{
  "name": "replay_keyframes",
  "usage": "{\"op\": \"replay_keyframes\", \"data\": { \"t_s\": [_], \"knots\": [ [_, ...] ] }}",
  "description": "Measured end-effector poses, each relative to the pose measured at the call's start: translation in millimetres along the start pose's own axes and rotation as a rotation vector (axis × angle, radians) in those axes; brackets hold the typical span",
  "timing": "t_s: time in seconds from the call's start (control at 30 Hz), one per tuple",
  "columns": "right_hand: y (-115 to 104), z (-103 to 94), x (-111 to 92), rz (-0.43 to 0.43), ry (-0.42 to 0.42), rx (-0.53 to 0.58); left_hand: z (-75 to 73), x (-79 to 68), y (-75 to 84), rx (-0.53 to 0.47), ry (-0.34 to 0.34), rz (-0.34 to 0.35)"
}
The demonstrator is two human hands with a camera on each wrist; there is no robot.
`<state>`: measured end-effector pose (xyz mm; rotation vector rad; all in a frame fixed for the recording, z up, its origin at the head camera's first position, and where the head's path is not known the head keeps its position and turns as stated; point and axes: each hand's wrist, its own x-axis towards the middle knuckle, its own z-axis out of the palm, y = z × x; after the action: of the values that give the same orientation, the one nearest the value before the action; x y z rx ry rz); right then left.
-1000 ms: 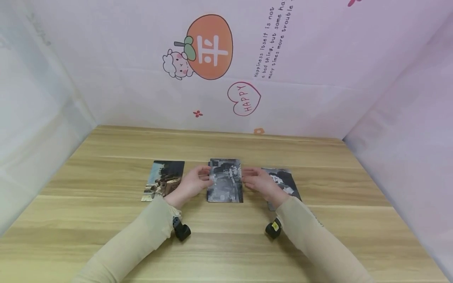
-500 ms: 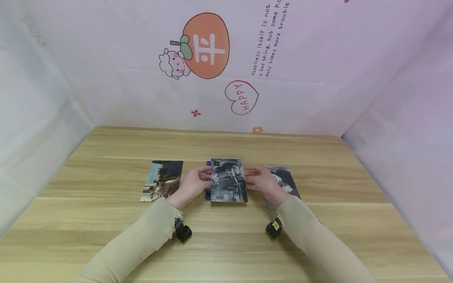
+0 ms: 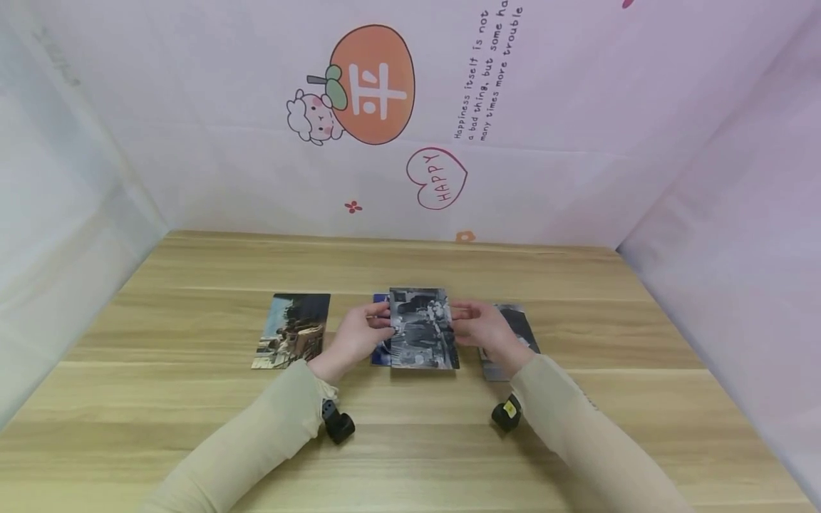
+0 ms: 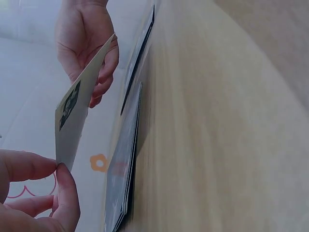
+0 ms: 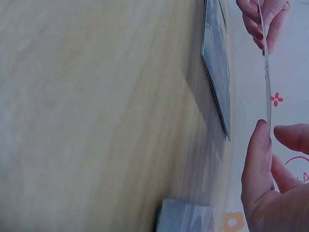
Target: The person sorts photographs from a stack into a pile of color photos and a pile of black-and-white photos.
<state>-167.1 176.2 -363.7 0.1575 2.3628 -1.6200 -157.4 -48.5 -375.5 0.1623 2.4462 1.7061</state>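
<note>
Both hands hold a black-and-white photo card (image 3: 421,328) up over the table, one at each side. My left hand (image 3: 356,333) pinches its left edge between thumb and finger. At the opposite edge, the card lies between the thumb and fingers of my right hand (image 3: 486,331). Its pale back, with a small dark picture, shows in the left wrist view. Below it, a middle stack of cards (image 4: 123,169) lies on the table, topped by a blue card (image 3: 380,355) that shows at the left.
A colour photo card (image 3: 295,331) lies left of the middle stack. Another black-and-white card (image 3: 492,369) lies at the right, partly covered by the right hand. A printed white cloth (image 3: 545,192) stands behind the wooden table (image 3: 410,456).
The black-and-white card has come up off the middle stack and shifted right, uncovering the blue card's left part. Both hands have moved slightly right with it.
</note>
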Motion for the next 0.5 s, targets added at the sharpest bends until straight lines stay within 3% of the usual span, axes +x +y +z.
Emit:
{"op": "replay_keyframes", "data": {
  "t_s": [0.27,0.5],
  "knots": [
    [-1.2,-10.5,-5.4,-0.002,-0.008,-0.032,6.9,-0.5,4.7,-0.049,-0.016,0.011],
    [1.8,-24.3,-14.5,-0.047,-0.040,0.021,11.3,-1.4,6.8,-0.098,-0.056,0.021]
  ]
}}
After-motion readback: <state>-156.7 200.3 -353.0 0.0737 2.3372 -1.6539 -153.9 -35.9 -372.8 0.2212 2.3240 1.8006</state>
